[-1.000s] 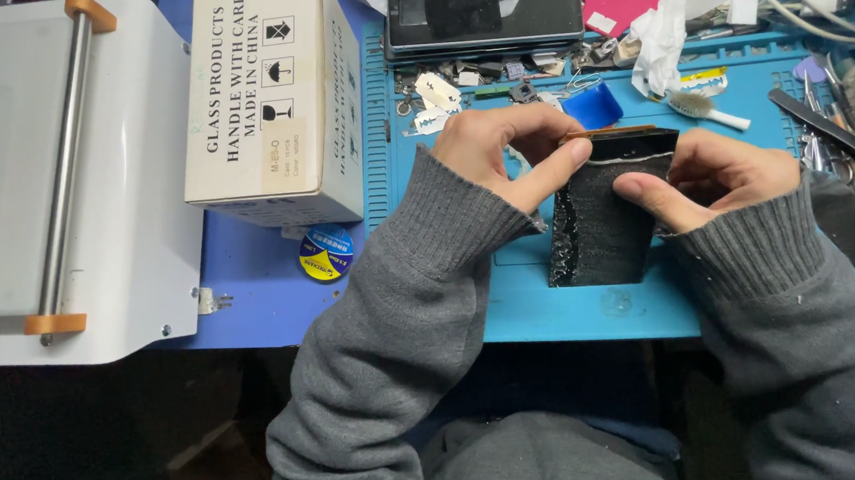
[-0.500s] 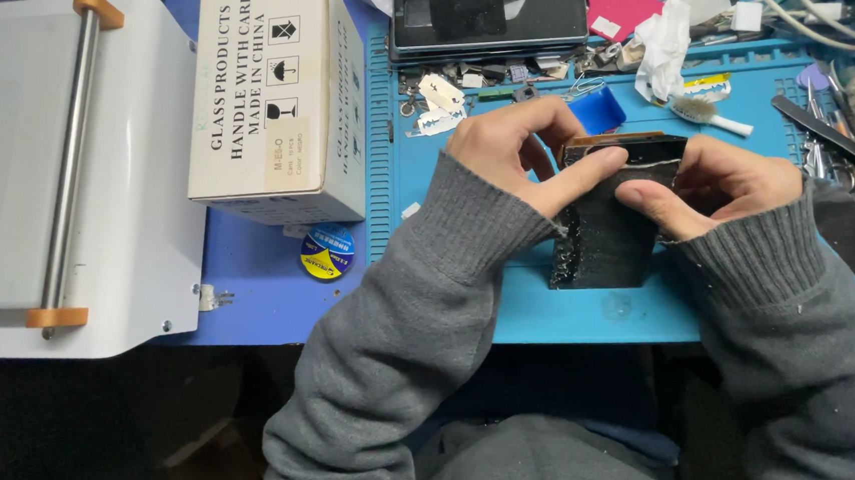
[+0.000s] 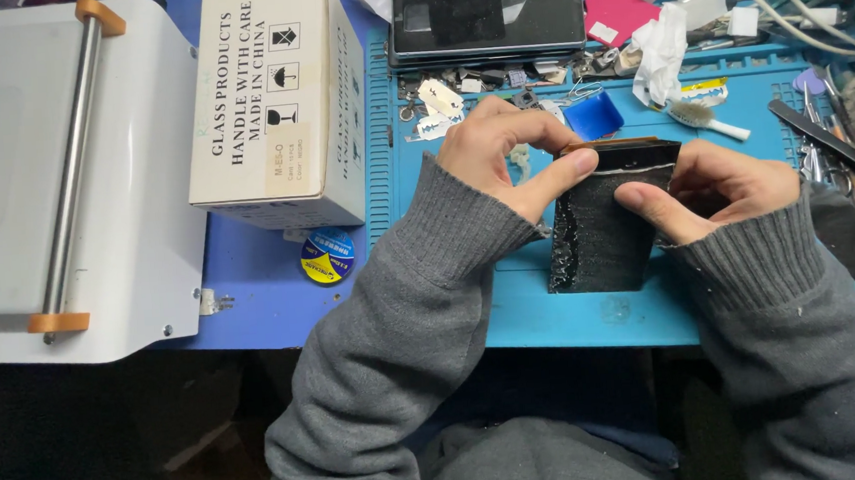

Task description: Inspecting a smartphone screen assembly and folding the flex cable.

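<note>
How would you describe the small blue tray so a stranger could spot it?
Start at the blue work mat, below the dark tablet at its far edge. The small blue tray sits just beyond the left hand; it's the only open, deep-blue container among pale scraps.

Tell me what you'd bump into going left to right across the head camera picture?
White machine → cardboard box → left hand → dark flat piece held by both hands → right hand → tools at the edge.
</note>
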